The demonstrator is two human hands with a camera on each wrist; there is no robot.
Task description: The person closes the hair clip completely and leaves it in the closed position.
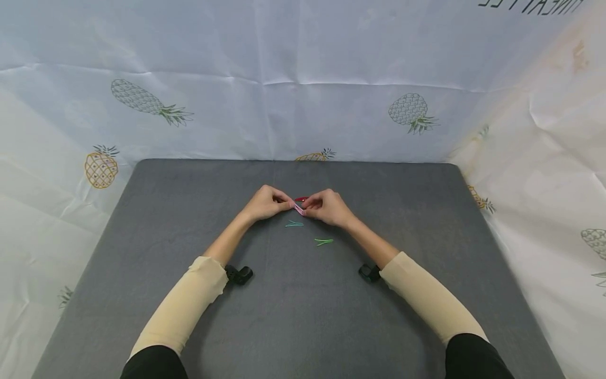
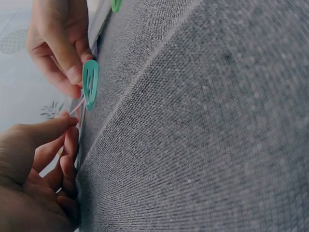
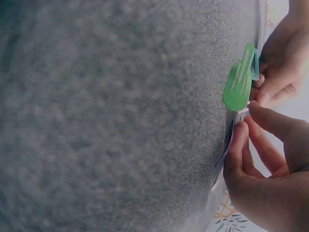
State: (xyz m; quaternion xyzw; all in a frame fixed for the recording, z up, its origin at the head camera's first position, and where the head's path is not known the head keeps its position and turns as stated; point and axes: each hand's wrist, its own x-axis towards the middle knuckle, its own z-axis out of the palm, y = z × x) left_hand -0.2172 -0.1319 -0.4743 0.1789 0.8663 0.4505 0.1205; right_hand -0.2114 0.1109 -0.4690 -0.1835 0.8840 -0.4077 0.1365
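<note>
Pinching pink clip [image 1: 298,209] (slender), woven grey cloth [image 1: 303,316]

Head cam looked fwd & down from above, well back, w/ most of the grey table [image 1: 303,316] & pineapple-print cloth [image 1: 303,42] in frame. L wrist cam [image 1: 240,275] sat low, close, sideways, facing L hand [image 2: 21,191] w/ R hand [image 2: 57,34] beyond; R wrist cam [image 1: 369,272], likewise low, had the reverse. All views shared teal clip [image 2: 91,82].

Inverted, cropped "PINEAPPLE" [image 1: 530,6], on white cloth [image 1: 303,42]
</note>
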